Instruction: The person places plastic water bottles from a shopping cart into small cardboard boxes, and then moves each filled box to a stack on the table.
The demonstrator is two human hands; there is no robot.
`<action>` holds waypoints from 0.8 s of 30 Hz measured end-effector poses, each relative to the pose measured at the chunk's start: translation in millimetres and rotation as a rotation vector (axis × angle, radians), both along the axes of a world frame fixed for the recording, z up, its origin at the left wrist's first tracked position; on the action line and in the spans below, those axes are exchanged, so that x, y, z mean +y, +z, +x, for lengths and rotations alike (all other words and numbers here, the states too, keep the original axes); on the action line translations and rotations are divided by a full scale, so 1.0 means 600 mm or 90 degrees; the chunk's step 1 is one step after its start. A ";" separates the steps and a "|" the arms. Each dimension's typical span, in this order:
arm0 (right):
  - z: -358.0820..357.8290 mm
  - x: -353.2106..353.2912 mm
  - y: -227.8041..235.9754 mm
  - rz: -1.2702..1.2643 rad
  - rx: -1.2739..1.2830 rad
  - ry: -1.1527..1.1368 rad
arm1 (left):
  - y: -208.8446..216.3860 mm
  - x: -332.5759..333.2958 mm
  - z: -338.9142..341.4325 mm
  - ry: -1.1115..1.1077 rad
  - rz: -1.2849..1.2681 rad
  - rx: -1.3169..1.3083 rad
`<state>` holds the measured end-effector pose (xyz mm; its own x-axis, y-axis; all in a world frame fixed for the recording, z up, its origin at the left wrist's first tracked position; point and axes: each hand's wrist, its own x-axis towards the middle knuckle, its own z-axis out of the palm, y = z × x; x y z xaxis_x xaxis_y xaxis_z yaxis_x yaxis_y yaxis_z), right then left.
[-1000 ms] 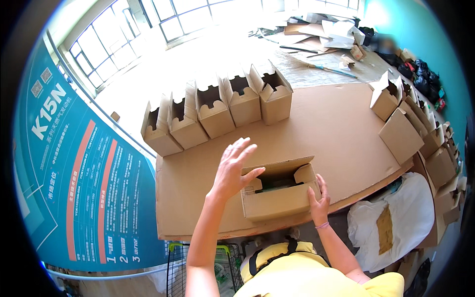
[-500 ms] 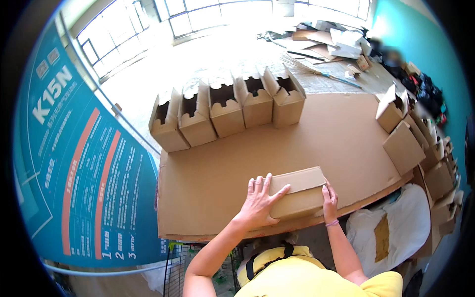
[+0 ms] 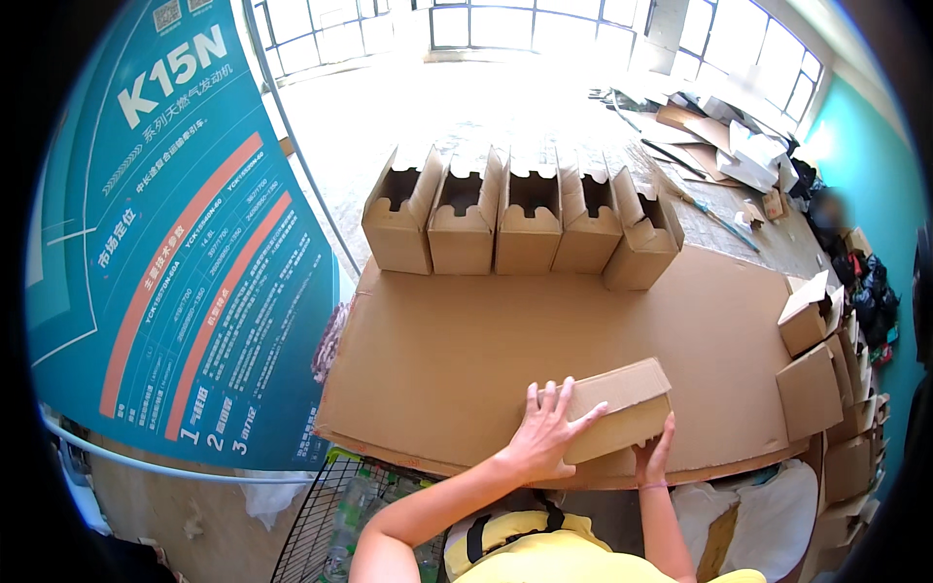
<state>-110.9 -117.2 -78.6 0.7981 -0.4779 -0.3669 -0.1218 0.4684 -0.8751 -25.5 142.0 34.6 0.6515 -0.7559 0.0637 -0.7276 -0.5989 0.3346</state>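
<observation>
A long brown cardboard box (image 3: pixel 622 420) with its top flap closed is between my hands near the front edge of a cardboard-covered table (image 3: pixel 466 360). My left hand (image 3: pixel 549 432) grips its left end, fingers over the top and thumb along the front side. At the lower right corner, my right hand (image 3: pixel 655 452) holds the box from beneath, with some of its fingers hidden. The box sits slanted, its right end farther from me; whether it touches the table I cannot tell.
Several open-topped cardboard boxes (image 3: pixel 530 238) stand in a row along the far edge. More boxes (image 3: pixel 812 389) are stacked at the right. A blue printed banner (image 3: pixel 185 262) rises at the left, above a black wire basket (image 3: pixel 326 505) holding bottles. Scrap cardboard (image 3: pixel 705 136) lies behind.
The right end of the box has come up and swung away from me. My right hand has slid from its end to beneath the near corner. The whole view has turned left.
</observation>
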 end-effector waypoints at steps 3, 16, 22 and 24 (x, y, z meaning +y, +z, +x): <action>0.104 0.033 -0.057 -0.050 -0.081 -0.020 | 0.003 0.019 -0.027 0.114 -0.028 0.015; 0.304 0.421 0.004 0.135 0.031 0.599 | -0.026 0.222 0.038 0.571 -0.017 -0.102; 0.409 0.563 0.016 0.080 0.015 0.660 | -0.054 0.341 0.130 0.638 -0.013 -0.214; 0.425 0.591 0.030 0.040 -0.010 0.647 | -0.056 0.362 0.155 0.651 0.018 -0.231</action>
